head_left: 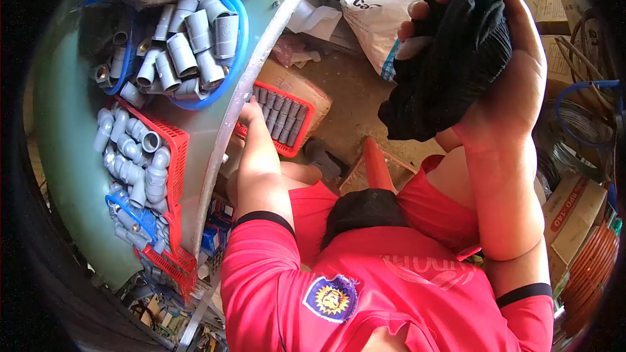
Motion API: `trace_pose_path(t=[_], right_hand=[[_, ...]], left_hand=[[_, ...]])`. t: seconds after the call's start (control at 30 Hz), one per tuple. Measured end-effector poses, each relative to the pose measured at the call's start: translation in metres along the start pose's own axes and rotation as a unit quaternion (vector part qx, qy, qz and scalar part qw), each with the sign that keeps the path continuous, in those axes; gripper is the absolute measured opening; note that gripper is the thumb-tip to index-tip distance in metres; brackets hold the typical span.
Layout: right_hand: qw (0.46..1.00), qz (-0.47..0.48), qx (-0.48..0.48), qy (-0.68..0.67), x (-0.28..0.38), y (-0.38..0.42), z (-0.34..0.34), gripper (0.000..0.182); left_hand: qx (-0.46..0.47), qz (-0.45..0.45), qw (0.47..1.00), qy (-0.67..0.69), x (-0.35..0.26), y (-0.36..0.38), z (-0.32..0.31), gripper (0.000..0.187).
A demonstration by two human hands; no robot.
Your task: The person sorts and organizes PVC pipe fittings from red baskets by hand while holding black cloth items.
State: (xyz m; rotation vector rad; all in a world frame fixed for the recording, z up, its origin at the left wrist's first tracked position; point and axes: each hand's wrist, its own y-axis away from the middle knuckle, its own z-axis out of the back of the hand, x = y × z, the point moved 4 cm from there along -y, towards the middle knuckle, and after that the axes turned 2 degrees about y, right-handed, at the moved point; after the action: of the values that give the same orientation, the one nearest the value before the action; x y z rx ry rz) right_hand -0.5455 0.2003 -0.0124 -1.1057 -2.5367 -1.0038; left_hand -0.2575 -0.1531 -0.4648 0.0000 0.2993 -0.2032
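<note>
My right hand (pixel 505 98) is raised high at the right, its fingers curled around a bunched black cloth (pixel 450 58) with a ribbed part. The cloth hangs over the palm. My left hand (pixel 250 112) is low beside the table edge, at the near side of a red basket (pixel 301 101). Its fingers are mostly hidden. Grey pipe fittings (pixel 282 117) stand in rows inside that basket.
On the green tabletop (pixel 72 176), a blue-rimmed basin (pixel 242 26) holds grey couplings (pixel 197 29). A red crate (pixel 176 176) stands near grey elbow fittings (pixel 134 156). A white sack (pixel 375 13), cardboard boxes (pixel 574 215) and coiled tubing (pixel 590 274) surround the floor.
</note>
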Motion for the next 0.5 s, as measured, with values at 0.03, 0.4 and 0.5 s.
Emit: trace_pose_path(t=[0.03,0.4,0.5], right_hand=[[0.999,0.000,-0.037,0.009,0.001,0.003,-0.005,0.046],[0.997,0.021,0.065,-0.027,-0.028,-0.017,-0.011,0.035],[0.991,-0.025,0.103,-0.079,-0.052,-0.015,-0.031,0.036]], left_hand=[[-0.041,-0.035,0.998,0.014,0.001,0.002,0.000,0.036],[0.096,0.026,0.989,0.108,0.003,0.003,0.046,0.021],[0.197,0.044,0.950,0.238,0.043,-0.018,0.016,0.014]])
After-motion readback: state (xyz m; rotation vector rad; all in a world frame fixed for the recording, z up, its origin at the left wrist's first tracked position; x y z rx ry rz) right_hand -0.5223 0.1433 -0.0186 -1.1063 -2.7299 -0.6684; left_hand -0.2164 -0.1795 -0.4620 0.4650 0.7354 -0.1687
